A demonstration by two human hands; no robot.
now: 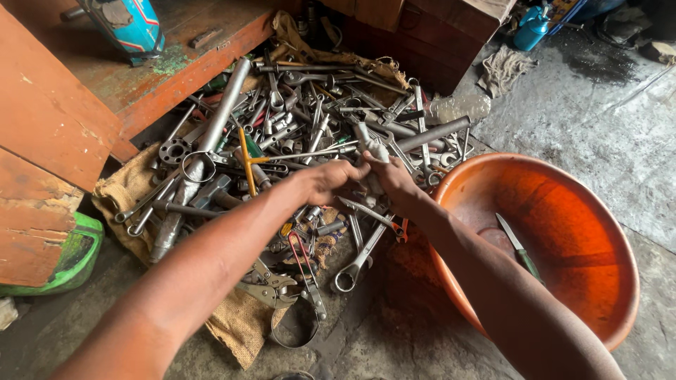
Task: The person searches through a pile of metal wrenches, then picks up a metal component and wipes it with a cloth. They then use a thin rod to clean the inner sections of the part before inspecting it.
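Head view looks down on a heap of metal tools (296, 134) spread over a burlap sack (239, 327) on a grimy concrete floor (605, 112). Both hands meet above the middle of the heap. The left hand (325, 179) and the right hand (391, 176) are closed together around a pale grey metal piece (372, 149), which sticks up just above the fingers; its exact kind is hard to tell. Under the hands lie wrenches, sockets and rods, among them a long grey pipe (224, 105) running toward the far left edge of the sack and a yellow-handled tool (246, 158) just left of the left hand. A ring spanner (355, 264) lies below the wrists near the sack's right edge, with locking pliers (271, 288) and a round metal band (296, 327) close to the near edge.

Just right of the heap sits a big orange basin (598, 211), holding a green-handled knife (520, 248) on its bottom. Red wooden boards (49, 127) line the left side, a green plastic container (70, 260) rests beneath them, and a blue can (531, 28) stands at the far right beside a rag (503, 70).
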